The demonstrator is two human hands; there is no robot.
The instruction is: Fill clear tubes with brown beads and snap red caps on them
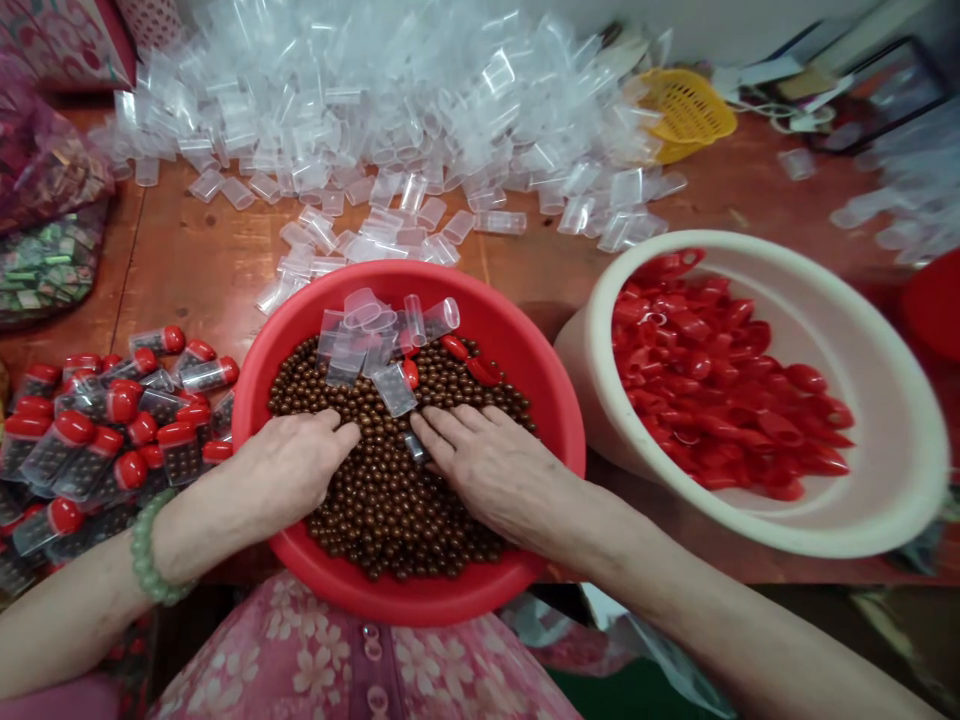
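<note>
A red basin [559, 400] holds many small brown balls [397, 510], with clear plastic tubes [349, 345] and a few red caps [482, 371] on top. My left hand [300, 455], a green bead bracelet at its wrist, rests on the balls at the basin's left side; its fingers are curled down and partly hidden, so what they hold cannot be made out. On the right side of the balls lies my right hand [484, 460], palm down with fingers stretched. Beside its fingertips a clear tube [415, 447] sits partly sunk in the balls.
Right of the basin is a white tub [892, 450] of red caps [697, 370]. Filled red-capped tubes [112, 420] are piled at the left. Clear empty tubes [360, 120] heap across the back, by a yellow basket [690, 110]. Bags [49, 200] stand at far left.
</note>
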